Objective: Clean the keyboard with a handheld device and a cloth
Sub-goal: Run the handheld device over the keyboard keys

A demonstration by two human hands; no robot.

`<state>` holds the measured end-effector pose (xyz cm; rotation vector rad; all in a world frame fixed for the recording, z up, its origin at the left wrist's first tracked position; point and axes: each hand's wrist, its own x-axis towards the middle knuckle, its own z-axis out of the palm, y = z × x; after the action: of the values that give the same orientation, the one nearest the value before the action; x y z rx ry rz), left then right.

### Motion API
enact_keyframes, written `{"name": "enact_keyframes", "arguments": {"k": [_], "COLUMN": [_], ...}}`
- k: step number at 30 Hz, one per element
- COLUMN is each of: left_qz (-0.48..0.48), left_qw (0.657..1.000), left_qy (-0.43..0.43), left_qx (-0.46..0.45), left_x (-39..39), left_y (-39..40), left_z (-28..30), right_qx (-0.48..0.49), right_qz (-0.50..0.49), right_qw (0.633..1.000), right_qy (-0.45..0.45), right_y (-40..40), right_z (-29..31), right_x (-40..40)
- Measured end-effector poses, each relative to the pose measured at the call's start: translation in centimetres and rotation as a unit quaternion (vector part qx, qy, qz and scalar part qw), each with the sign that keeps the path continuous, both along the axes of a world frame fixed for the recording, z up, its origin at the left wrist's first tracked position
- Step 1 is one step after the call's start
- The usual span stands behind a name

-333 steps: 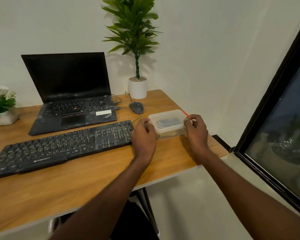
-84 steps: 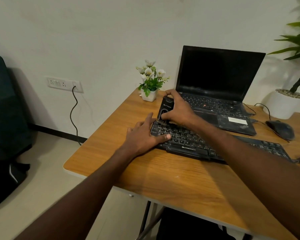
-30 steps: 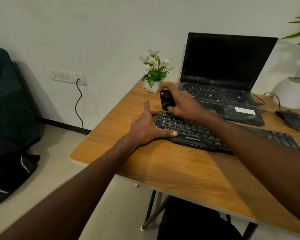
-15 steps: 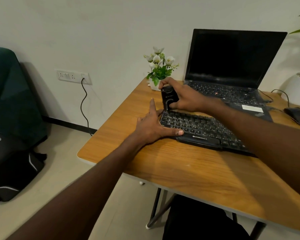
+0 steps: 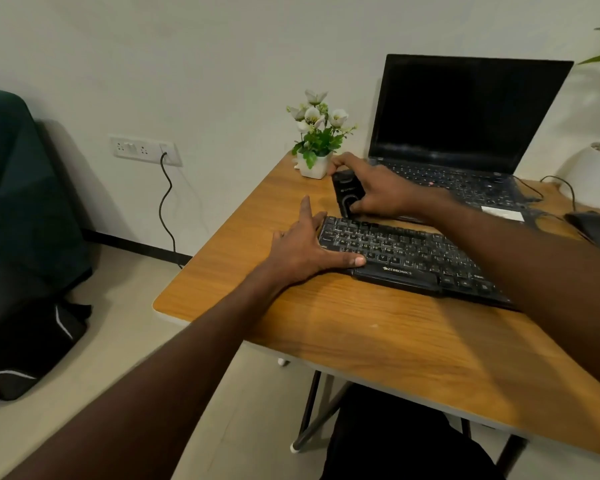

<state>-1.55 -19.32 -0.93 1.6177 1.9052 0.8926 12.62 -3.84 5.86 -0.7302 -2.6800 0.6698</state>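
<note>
Black boxy handheld device point(image 5: 347, 192) in right hand's point(image 5: 378, 192) grip; left hand point(image 5: 303, 249) flat against ridged keyboard point(image 5: 409, 258).

Keyboard point(image 5: 406, 252), centre of frame: black, pale key legends, white logo on front edge. Handheld device point(image 5: 347, 194) just above its left end: black, glossy. Laptop point(image 5: 465, 133), upper right: black, dark screen, white sticker on palm rest. Desk point(image 5: 378, 334): orange-brown wood grain, pale edge. Small pot point(image 5: 313, 165), upper centre: white, green leaves, white flowers. Mouse point(image 5: 596, 228), right edge: dark grey. Wall socket plate point(image 5: 142, 149), upper left: white, black cable. Chair point(image 5: 11, 188), left edge: dark teal. Bag point(image 5: 21, 341), lower left: black, white stripes.
</note>
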Motion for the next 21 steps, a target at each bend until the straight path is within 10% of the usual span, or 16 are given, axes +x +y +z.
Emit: {"name": "enact_keyframes", "arguments": {"k": [7, 21], "left_qz": [-0.025, -0.024], "left_qw": [0.999, 0.999], "left_qy": [0.025, 0.027], "left_qx": [0.004, 0.004], "left_x": [-0.3, -0.5], "left_y": [0.1, 0.2], "left_z": [-0.2, -0.5], "right_qx": [-0.12, 0.036], "right_qz": [-0.066, -0.1], "right_qw": [0.974, 0.993], "right_qy": [0.18, 0.049], "right_y": [-1.0, -1.4], "right_z": [-2.5, -0.7], "right_x": [1.2, 0.7]}}
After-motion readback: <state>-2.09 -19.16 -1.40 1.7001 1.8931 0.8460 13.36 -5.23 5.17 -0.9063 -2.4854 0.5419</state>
